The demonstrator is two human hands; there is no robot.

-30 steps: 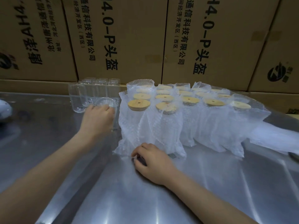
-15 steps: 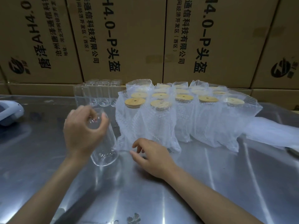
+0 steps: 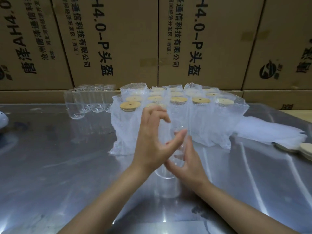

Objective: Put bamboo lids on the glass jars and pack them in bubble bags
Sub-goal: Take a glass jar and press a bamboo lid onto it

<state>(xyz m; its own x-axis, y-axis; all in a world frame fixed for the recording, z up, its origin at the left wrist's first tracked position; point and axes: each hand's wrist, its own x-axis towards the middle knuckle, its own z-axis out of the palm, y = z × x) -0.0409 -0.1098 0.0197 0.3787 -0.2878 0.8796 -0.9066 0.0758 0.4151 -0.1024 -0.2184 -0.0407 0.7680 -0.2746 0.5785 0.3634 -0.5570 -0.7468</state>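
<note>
Printed cardboard boxes point(image 3: 118, 41) stacked behind shiny metal table point(image 3: 59, 166); white object point(image 3: 2, 119) at left edge.

The left hand point(image 3: 150, 141) hides much of the jar point(image 3: 175, 149), and motion blurs its fingers. Loose lids point(image 3: 303, 150) and a white object point(image 3: 3, 119) are cut off by the frame edges.

I see clear, colourless glass jars point(image 3: 91, 101). The bamboo lids point(image 3: 130, 104) read pale tan, each marked by one dark centre hole. The bubble bags point(image 3: 207, 125) appear translucent white with a fine dotted bubble texture. The table point(image 3: 67, 166) is reflective silver-grey. The cardboard boxes point(image 3: 128, 39) are brown, printed with black characters.
</note>
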